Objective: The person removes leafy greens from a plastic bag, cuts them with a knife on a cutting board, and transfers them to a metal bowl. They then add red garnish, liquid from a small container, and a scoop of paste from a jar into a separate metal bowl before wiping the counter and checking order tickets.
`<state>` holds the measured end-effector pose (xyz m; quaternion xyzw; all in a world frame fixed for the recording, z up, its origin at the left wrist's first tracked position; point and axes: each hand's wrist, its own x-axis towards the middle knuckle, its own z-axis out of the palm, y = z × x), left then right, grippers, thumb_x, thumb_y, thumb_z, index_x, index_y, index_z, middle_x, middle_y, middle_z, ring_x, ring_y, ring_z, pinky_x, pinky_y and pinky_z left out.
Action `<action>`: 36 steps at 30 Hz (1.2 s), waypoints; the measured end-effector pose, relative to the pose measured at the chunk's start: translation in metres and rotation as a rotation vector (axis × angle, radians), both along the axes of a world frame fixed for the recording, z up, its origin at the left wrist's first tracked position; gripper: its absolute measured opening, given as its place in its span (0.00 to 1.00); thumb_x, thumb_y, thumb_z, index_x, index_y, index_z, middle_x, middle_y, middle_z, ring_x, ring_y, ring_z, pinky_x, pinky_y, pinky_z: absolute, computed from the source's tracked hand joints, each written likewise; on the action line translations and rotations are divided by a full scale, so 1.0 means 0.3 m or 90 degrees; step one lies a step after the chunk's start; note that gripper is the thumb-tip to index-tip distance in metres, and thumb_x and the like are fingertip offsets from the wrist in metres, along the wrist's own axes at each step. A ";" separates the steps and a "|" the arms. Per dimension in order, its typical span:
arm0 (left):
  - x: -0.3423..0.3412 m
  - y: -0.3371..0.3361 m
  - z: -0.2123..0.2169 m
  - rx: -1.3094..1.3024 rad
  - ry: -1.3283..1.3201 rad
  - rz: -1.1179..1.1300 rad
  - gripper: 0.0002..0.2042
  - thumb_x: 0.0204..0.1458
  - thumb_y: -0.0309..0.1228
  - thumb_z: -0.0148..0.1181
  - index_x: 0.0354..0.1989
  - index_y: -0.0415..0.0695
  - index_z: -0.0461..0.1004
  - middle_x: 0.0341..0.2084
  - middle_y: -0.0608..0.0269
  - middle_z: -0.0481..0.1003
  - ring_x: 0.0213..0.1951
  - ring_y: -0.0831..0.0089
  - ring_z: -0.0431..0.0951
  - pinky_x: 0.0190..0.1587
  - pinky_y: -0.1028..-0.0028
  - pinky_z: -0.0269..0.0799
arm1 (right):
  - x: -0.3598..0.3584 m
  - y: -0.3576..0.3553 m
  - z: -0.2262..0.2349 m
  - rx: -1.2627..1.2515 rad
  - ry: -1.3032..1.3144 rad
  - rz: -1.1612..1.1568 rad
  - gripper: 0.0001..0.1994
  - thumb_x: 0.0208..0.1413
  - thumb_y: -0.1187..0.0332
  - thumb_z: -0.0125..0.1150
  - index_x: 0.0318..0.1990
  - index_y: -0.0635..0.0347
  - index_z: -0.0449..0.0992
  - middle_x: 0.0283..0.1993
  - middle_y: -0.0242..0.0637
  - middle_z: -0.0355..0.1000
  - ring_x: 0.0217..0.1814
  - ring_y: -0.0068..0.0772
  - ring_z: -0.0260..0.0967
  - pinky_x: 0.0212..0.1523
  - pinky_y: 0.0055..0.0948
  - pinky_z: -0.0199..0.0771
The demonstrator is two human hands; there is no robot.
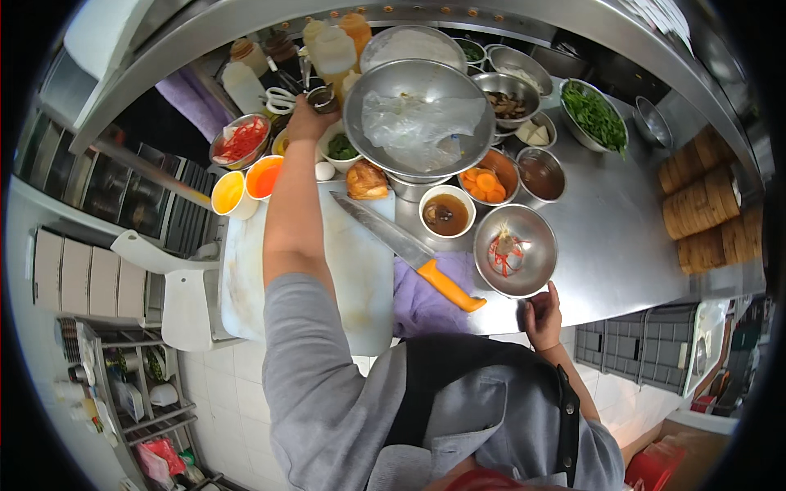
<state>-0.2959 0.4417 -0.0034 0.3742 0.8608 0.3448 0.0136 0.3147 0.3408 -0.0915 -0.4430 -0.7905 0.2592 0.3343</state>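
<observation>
The left hand (pixel 311 119) was at the metal cup (pixel 324 100), back left; its grip could not be determined. The right hand (pixel 544 317), fingers bent, was at the counter (pixel 614 245) front edge, just below the bowl (pixel 536 266) — whether it gripped anything could not be determined. Open steel extended from the bowl rightward to at least three steamers (pixel 701 204). The bowl held red strips (pixel 505 255). One knife (pixel 391 234) spanned board (pixel 254 274) and cloth (pixel 426 307). One egg (pixel 324 171) and two tubs (pixel 240 206) flanked the left forearm.
</observation>
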 end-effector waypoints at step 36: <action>1.178 -0.685 -0.205 -0.332 0.366 -0.215 0.22 0.49 0.54 0.55 0.29 0.45 0.73 0.31 0.57 0.75 0.34 0.59 0.75 0.41 0.58 0.62 | 0.076 0.114 -0.006 -0.385 0.455 0.103 0.13 0.58 0.75 0.51 0.51 0.61 0.63 0.32 0.29 0.62 0.34 0.18 0.61 0.36 0.20 0.65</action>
